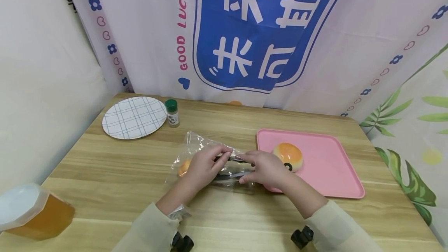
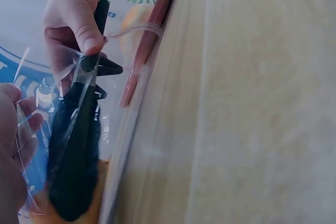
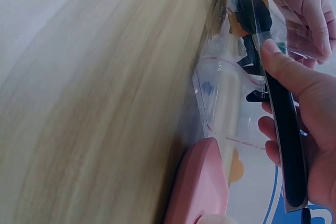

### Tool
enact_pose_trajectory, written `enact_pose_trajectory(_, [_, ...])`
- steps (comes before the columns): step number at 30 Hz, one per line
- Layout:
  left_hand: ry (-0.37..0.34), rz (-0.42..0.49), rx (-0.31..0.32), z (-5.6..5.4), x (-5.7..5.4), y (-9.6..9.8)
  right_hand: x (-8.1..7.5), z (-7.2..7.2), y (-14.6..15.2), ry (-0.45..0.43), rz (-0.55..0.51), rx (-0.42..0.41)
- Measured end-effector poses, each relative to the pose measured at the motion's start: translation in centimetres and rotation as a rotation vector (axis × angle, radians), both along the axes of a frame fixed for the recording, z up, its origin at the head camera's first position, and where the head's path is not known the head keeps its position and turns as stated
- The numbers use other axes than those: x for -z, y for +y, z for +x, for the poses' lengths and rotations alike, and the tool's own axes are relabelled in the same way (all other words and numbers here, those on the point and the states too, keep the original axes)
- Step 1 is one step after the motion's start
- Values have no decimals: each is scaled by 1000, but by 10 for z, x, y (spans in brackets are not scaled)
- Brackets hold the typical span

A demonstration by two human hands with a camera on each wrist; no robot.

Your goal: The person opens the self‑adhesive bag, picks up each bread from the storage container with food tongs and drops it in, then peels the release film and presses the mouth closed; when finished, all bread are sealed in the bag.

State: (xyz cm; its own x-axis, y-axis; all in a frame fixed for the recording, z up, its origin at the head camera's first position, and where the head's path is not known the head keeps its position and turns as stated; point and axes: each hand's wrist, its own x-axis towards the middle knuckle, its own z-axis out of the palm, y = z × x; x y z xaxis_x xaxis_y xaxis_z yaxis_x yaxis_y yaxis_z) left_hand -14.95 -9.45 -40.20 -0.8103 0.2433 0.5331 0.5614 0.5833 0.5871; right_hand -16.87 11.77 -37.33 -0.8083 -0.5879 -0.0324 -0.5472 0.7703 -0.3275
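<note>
My right hand (image 1: 267,168) grips black tongs (image 3: 286,140), thumb along one arm and fingers curled round the other side. The dark rounded tips of the tongs reach into a clear plastic bag (image 1: 199,141), close to an orange-brown bread roll (image 1: 183,167) inside it. With thumb and fingertips my left hand (image 1: 210,162) pinches the bag's upper edge near its mouth; it also shows in the right wrist view. Beside the right wrist, a round golden bun (image 1: 288,153) sits on a pink tray (image 1: 332,166). A black ring at the tongs' end overlaps the bun in the head view.
At the back left lies a white checked plate (image 1: 134,118), next to a small green-capped shaker jar (image 1: 172,114). An amber-filled container with a pale lid (image 1: 38,213) stands at the near left. A printed curtain (image 1: 150,42) hangs behind the wooden table (image 1: 115,170).
</note>
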Motion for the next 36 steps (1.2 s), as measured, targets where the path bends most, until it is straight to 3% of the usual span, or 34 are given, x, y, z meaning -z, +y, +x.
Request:
enact_pose_trajectory(8, [4, 12, 12, -1, 3, 3, 0, -1, -2, 52, 17, -49])
enact_pose_trajectory(14, [-74, 28, -20, -1, 7, 2, 0, -3, 0, 54, 35, -65])
enact_pose_trajectory(22, [-182, 73, -40, -5, 14, 1, -8, -8, 13, -40, 69, 17])
enact_pose_trajectory(30, [-231, 103, -69, -8, 14, -2, -19, -9, 45, -8, 81, 28])
enact_pose_trajectory(36, [-231, 101, -83, -10, 13, -4, -26, -4, 77, -11, 39, 93])
